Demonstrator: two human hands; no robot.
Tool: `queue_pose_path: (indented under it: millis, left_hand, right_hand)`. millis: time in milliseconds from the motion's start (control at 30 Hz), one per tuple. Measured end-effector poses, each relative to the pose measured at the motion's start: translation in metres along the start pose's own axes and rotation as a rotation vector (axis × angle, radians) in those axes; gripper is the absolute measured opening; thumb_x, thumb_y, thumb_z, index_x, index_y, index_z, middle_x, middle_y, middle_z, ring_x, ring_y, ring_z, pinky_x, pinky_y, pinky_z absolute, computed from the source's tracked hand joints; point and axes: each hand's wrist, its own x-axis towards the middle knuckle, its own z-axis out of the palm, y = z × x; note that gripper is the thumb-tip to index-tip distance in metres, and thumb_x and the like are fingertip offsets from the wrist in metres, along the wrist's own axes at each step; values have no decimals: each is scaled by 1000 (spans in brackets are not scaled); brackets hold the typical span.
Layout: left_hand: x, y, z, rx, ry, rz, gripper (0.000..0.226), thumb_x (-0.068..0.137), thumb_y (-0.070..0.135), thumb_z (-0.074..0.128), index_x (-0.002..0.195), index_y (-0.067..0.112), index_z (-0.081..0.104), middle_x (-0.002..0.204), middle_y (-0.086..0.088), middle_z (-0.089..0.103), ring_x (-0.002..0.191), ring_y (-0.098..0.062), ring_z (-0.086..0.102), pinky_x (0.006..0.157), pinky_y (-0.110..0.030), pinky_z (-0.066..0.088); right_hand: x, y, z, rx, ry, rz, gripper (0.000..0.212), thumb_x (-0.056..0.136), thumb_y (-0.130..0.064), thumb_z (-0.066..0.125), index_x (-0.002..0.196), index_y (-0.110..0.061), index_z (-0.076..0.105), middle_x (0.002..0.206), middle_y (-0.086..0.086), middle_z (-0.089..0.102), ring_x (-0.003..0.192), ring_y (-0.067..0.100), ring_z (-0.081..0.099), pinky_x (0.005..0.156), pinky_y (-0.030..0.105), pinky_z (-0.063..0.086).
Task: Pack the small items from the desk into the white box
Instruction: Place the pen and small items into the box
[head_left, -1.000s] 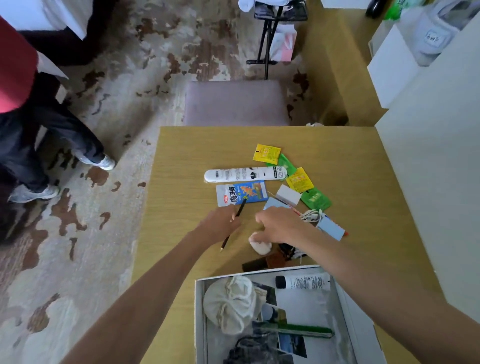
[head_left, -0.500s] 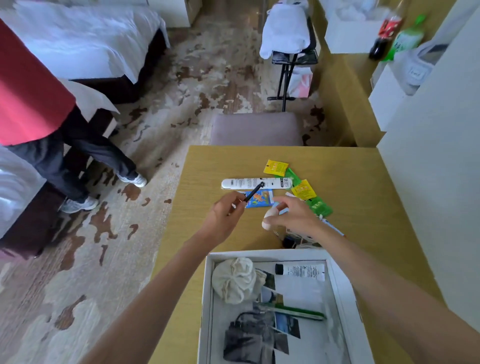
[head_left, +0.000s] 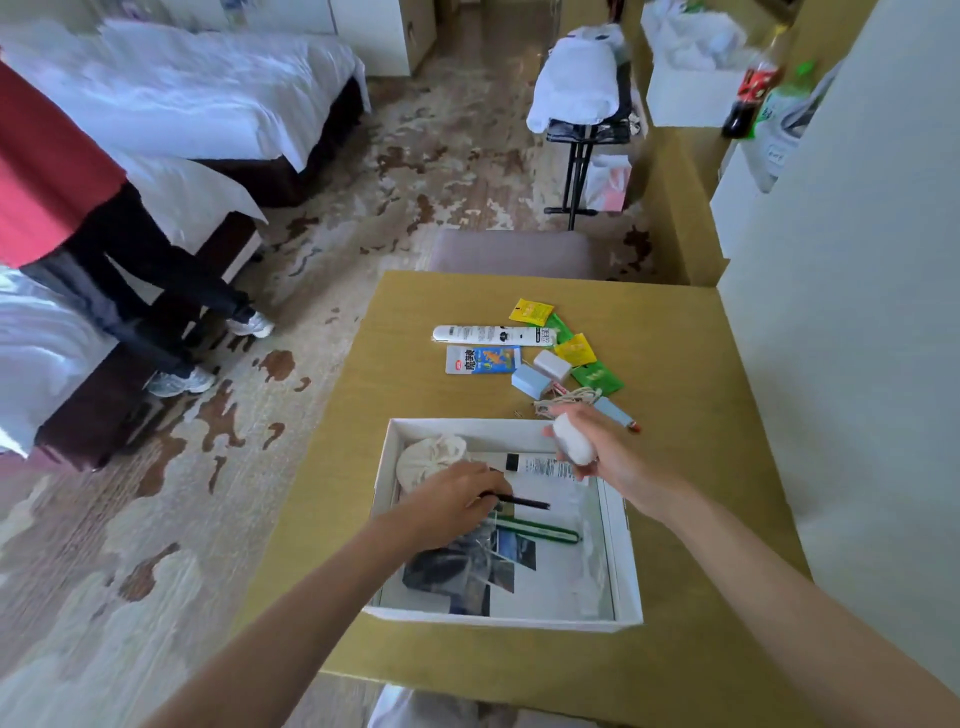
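Note:
The white box (head_left: 631, 571) sits open on the wooden desk (head_left: 691, 364), near me. My left hand (head_left: 452, 504) is inside it and pinches a thin black pencil (head_left: 524, 502) that points right. My right hand (head_left: 608, 457) hovers over the box's far right corner and grips a small white oval case (head_left: 571, 439). In the box lie a cream cloth pouch (head_left: 428, 457), a white tube (head_left: 540, 464), a green stick (head_left: 540, 531) and dark photo cards (head_left: 467, 569). Further back on the desk lie a white tube (head_left: 493, 335), a blue packet (head_left: 483, 359), yellow and green sachets, pale blocks and a string bundle (head_left: 563, 400).
A white wall (head_left: 857, 364) runs along the desk's right side. A grey stool (head_left: 514, 252) stands beyond the far edge. To the left are patterned carpet, beds, and a person in red top and dark trousers (head_left: 104, 260). A luggage rack (head_left: 582, 119) stands further back.
Both hands lifted off the desk and came back toward me over the box, the left carrying the pencil down into it, the right carrying the white case. The camera tilted up.

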Motion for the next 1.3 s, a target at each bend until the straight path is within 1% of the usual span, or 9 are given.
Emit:
queue_pose_path:
  millis: [167, 267, 367, 533, 733, 900, 1000, 1167, 1300]
  left_hand:
    - [-2, -3, 29, 60, -27, -26, 25, 89, 16, 54, 112, 22, 65, 107, -3, 58, 102, -19, 52, 90, -35, 46]
    - [-4, -10, 37, 111, -13, 7, 25, 86, 14, 60, 109, 22, 66, 109, -3, 59, 101, -20, 54, 86, -32, 45]
    - [-3, -12, 41, 186, 29, 79, 22, 85, 17, 61, 105, 22, 67, 102, -2, 63, 95, -21, 55, 79, -33, 46]
    - [6, -7, 47, 218, 36, 130, 19, 86, 18, 58, 103, 17, 66, 102, -4, 61, 98, -23, 54, 79, -38, 47]
    - [1, -19, 44, 258, -72, -31, 33, 87, 31, 59, 117, 19, 56, 118, -3, 55, 107, -21, 54, 80, -37, 50]
    - [-4, -25, 39, 308, -94, 27, 39, 82, 45, 59, 112, 20, 53, 114, -1, 55, 103, -18, 53, 70, -31, 44]
    - [-5, -24, 32, 232, -16, 63, 34, 86, 46, 53, 105, 18, 57, 106, -1, 59, 96, -17, 56, 71, -33, 51]
    - [6, -16, 11, 48, 144, 20, 22, 93, 33, 44, 96, 19, 61, 95, 3, 65, 81, -15, 60, 71, -33, 53]
    - [31, -20, -16, -15, 252, -83, 17, 93, 24, 48, 98, 20, 63, 95, 6, 67, 77, -10, 60, 61, -23, 46]
  right_hand:
    - [-21, 14, 6, -421, 2, 30, 26, 100, -41, 37, 119, -34, 53, 112, -10, 59, 85, 10, 59, 68, 26, 52]
    - [-22, 23, 11, -598, -25, 23, 29, 100, -37, 39, 125, -28, 49, 111, 1, 56, 95, 18, 58, 81, 37, 53]
    - [-14, 31, 18, -734, -52, -1, 31, 98, -30, 44, 128, -24, 48, 115, 2, 50, 88, 11, 56, 77, 32, 49]
    - [4, 44, 22, -913, -35, -18, 37, 94, -29, 51, 131, -20, 49, 136, 2, 49, 121, 18, 48, 101, 37, 41]
    - [18, 55, 28, -1106, -44, -49, 41, 89, -31, 59, 128, -20, 51, 134, 7, 50, 122, 24, 47, 100, 37, 39]
    - [22, 67, 36, -1242, -67, -149, 48, 86, -32, 63, 131, -21, 49, 130, 1, 46, 122, 19, 44, 96, 36, 42]
    - [21, 70, 36, -1301, -54, -269, 43, 87, -33, 63, 126, -18, 52, 122, 0, 48, 114, 19, 49, 88, 32, 45]
    - [24, 46, 21, -1137, 131, -427, 28, 91, -30, 58, 117, -20, 60, 116, -5, 57, 109, 12, 54, 87, 30, 47]
    - [31, 15, 4, -934, 284, -463, 19, 92, -22, 56, 110, -19, 65, 105, -8, 63, 93, 7, 59, 79, 29, 51]
